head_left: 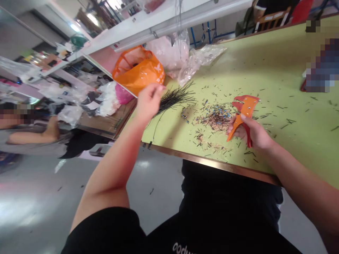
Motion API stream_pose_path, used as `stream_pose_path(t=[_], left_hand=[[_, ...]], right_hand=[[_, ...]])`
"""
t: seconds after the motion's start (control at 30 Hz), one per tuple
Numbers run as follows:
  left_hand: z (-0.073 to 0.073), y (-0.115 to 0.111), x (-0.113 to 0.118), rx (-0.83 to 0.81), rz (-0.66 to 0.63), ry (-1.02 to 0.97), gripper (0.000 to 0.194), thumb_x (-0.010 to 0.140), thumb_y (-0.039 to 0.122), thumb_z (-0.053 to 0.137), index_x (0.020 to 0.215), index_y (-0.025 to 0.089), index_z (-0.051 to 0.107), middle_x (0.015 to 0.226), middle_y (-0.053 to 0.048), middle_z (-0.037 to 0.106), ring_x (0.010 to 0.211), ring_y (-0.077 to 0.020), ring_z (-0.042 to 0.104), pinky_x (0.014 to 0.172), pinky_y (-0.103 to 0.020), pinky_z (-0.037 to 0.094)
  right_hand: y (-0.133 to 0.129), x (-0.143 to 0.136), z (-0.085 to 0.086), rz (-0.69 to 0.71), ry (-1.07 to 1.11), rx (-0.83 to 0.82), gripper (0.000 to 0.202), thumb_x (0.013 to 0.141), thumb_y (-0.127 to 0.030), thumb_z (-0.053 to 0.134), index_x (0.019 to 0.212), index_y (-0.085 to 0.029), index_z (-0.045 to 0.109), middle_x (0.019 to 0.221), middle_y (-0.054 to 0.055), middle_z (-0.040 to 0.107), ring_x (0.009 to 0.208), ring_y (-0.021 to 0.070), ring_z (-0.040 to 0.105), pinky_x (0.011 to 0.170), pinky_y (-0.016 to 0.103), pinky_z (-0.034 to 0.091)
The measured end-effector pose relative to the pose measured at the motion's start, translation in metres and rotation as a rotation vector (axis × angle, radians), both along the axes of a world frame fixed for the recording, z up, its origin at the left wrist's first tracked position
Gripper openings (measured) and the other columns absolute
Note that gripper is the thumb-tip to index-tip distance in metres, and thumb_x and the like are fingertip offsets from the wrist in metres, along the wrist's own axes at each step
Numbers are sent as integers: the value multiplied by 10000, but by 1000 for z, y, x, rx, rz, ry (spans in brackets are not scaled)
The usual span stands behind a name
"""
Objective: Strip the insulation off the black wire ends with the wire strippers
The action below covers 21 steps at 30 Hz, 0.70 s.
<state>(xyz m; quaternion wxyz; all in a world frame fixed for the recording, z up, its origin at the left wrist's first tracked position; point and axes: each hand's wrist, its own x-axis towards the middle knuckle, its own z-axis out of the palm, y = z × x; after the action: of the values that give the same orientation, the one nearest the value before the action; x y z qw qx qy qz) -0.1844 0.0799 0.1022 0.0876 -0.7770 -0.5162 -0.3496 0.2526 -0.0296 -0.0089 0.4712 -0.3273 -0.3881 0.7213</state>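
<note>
My right hand [253,133] is wrapped round the handles of an orange and red wire stripper [249,106], its jaws pointing away over the table. My left hand [149,100] is raised beside a bundle of thin black wires [176,97], its fingers pinched together. Whatever may be between those fingertips is too small to make out. Just left of the stripper lies a pile of cut wire scraps [218,118], with black, blue and copper-coloured bits.
An orange plastic bag [143,76] and clear plastic bags [196,60] lie at the table's back left. Black offcuts are scattered over the green tabletop [296,151]. At far left another person [29,137] sits near a bag-filled shelf.
</note>
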Motion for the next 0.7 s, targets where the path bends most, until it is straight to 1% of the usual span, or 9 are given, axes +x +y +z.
stream_pose_path(t=[0.03,0.07,0.1,0.2,0.27,0.37,0.5,0.6,0.7], left_hand=[[-7,-14,27,-24,-17,2,660,1078,744,296,1067,199,668,954,5,751,901,-136,631,856,-321,546],[-15,-28,54,-73,-67,42,585,1099,672,361,1102,193,696,1051,-24,774,968,-166,674,881,-334,552],[-22,-41,81,-95,-138,102,523,1117,597,385,1116,193,716,1074,-43,782,975,-185,699,859,-334,552],[-41,-66,143,-49,-241,195,377,1125,380,410,1150,205,743,991,-58,778,883,-190,721,756,-308,519],[-54,-67,170,17,-271,196,352,1114,307,413,1158,221,752,914,-49,754,819,-181,702,686,-290,476],[-77,-53,194,87,-282,190,384,1092,217,385,1224,242,745,851,-40,721,751,-171,657,656,-278,438],[-105,-34,208,148,-318,109,428,1041,134,389,1247,241,747,819,-41,689,712,-175,609,671,-282,427],[-118,-31,208,174,-326,20,409,1030,133,416,1213,240,765,821,-47,688,723,-181,613,685,-287,438],[-123,-32,203,146,-322,6,421,1027,125,419,1203,258,777,844,-49,707,750,-180,635,689,-287,449]], right_hand=[[-2,1,5,57,7,6,439,870,-657,771,938,-226,721,829,58,699,775,237,716,651,343,627],[-3,3,9,114,24,9,456,861,-662,777,943,-217,721,830,59,697,778,237,717,661,343,632],[-4,5,13,168,46,10,466,858,-665,778,946,-211,719,837,60,699,781,234,717,685,349,641],[-4,12,19,289,103,1,479,867,-664,771,958,-196,720,846,54,706,782,217,717,777,367,653],[-1,17,18,338,123,-13,502,870,-674,764,971,-184,719,829,44,699,781,208,723,801,364,651],[2,23,13,370,165,-20,519,885,-676,747,989,-169,707,812,30,684,775,198,726,811,365,651],[5,27,12,365,203,-31,502,911,-656,724,996,-162,705,813,32,687,768,194,718,813,377,653],[6,28,13,372,172,-54,516,892,-677,733,975,-168,716,802,34,693,754,200,718,794,379,653],[4,27,14,372,140,-89,528,874,-695,744,958,-174,725,788,28,690,742,199,724,793,375,650]])
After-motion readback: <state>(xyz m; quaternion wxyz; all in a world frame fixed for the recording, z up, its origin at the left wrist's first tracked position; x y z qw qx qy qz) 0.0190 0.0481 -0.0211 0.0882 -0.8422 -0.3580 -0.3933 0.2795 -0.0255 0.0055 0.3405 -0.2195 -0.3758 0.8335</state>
